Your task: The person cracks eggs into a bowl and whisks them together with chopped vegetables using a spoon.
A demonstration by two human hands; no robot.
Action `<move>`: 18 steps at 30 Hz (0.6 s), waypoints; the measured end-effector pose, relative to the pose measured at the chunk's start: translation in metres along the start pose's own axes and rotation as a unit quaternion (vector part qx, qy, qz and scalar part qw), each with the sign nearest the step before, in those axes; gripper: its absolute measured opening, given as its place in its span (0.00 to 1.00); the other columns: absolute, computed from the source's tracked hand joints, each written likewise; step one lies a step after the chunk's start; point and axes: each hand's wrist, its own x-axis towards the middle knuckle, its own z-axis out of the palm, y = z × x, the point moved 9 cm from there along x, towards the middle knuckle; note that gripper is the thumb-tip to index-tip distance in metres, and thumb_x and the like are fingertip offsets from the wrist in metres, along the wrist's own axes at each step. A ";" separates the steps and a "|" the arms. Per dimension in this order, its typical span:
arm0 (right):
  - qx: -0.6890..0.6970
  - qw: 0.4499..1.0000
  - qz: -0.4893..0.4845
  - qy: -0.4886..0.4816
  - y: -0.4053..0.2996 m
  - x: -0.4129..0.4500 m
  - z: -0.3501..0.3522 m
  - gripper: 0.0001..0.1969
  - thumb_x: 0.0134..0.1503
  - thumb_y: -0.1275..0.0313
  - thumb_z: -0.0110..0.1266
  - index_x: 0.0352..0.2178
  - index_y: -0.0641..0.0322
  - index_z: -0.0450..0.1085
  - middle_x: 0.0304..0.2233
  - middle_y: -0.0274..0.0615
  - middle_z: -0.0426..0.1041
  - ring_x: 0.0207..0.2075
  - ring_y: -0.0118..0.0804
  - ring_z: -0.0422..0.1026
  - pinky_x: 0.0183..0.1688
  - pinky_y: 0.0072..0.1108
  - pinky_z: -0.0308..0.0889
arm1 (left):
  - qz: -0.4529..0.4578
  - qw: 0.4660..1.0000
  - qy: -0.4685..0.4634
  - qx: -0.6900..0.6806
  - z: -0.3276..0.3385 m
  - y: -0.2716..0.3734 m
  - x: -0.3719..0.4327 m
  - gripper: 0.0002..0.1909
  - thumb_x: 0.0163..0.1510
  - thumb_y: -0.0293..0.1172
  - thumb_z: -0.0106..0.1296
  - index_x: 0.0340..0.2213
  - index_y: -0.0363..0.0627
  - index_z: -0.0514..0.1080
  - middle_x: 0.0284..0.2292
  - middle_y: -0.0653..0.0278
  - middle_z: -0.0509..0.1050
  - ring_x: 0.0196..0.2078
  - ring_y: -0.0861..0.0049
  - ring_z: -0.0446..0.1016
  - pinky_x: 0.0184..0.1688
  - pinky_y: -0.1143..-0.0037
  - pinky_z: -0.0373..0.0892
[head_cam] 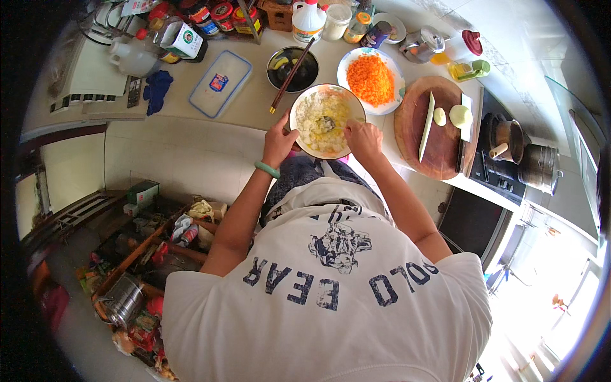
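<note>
My left hand (280, 142) grips the left rim of a round bowl (292, 138) at the counter's front edge. Inside the bowl lies a pale, crumbly mixture (320, 112) with yellow streaks, and the metal head of a utensil (326, 124) rests in its middle. My right hand (363, 139) is closed at the bowl's right rim, apparently around that utensil's handle, which the fingers mostly hide. Behind the bowl, brown chopsticks (292, 75) lie across a dark bowl (312, 71). A patterned plate (400, 90) heaped with chopped orange carrot (370, 79) stands close on the right.
Right of the plate, a round wooden chopping board (410, 138) bears a pale green strip (426, 126), a cut onion (460, 116) and a cleaver (461, 155). A stove with pots (510, 138) is beyond. Left are a lidded plastic container (222, 83), a blue cloth (157, 90) and bottles (186, 43).
</note>
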 end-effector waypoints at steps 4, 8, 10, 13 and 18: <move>0.046 0.999 -0.019 0.021 -0.010 0.000 -0.007 0.08 0.48 0.65 0.50 0.23 0.56 0.71 0.19 0.48 0.71 0.24 0.50 0.72 0.27 0.38 0.66 | -0.005 1.000 -0.006 0.011 -0.001 0.004 -0.002 0.33 0.41 0.30 0.51 0.52 0.46 0.61 0.24 0.59 0.75 0.20 0.77 0.71 0.27 0.76 0.68; 0.048 0.998 -0.030 0.018 -0.005 0.003 0.002 0.08 0.48 0.65 0.49 0.23 0.56 0.71 0.19 0.48 0.72 0.23 0.50 0.72 0.27 0.38 0.66 | 0.034 0.999 0.012 0.003 -0.002 0.005 -0.001 0.33 0.41 0.30 0.51 0.52 0.48 0.61 0.22 0.59 0.74 0.20 0.77 0.72 0.26 0.76 0.68; 0.032 0.999 -0.028 0.005 0.000 0.004 0.001 0.08 0.48 0.65 0.49 0.23 0.56 0.71 0.19 0.48 0.72 0.23 0.51 0.72 0.28 0.38 0.66 | -0.017 1.000 -0.009 -0.011 0.001 -0.001 -0.002 0.33 0.41 0.30 0.51 0.53 0.49 0.61 0.20 0.59 0.74 0.20 0.77 0.72 0.26 0.76 0.68; 0.046 0.998 0.030 -0.013 0.002 0.007 -0.017 0.09 0.49 0.64 0.49 0.25 0.55 0.72 0.21 0.49 0.72 0.26 0.51 0.73 0.31 0.37 0.67 | -0.012 1.000 0.000 -0.021 0.001 -0.007 -0.002 0.32 0.41 0.29 0.51 0.52 0.49 0.61 0.20 0.60 0.74 0.19 0.77 0.72 0.26 0.76 0.69; 0.085 0.994 0.066 0.013 0.008 0.020 0.006 0.11 0.49 0.62 0.49 0.28 0.54 0.73 0.23 0.52 0.73 0.28 0.53 0.72 0.32 0.38 0.67 | -0.016 1.000 -0.010 0.007 0.001 0.002 -0.001 0.32 0.41 0.29 0.51 0.52 0.48 0.61 0.22 0.60 0.74 0.20 0.77 0.72 0.26 0.76 0.69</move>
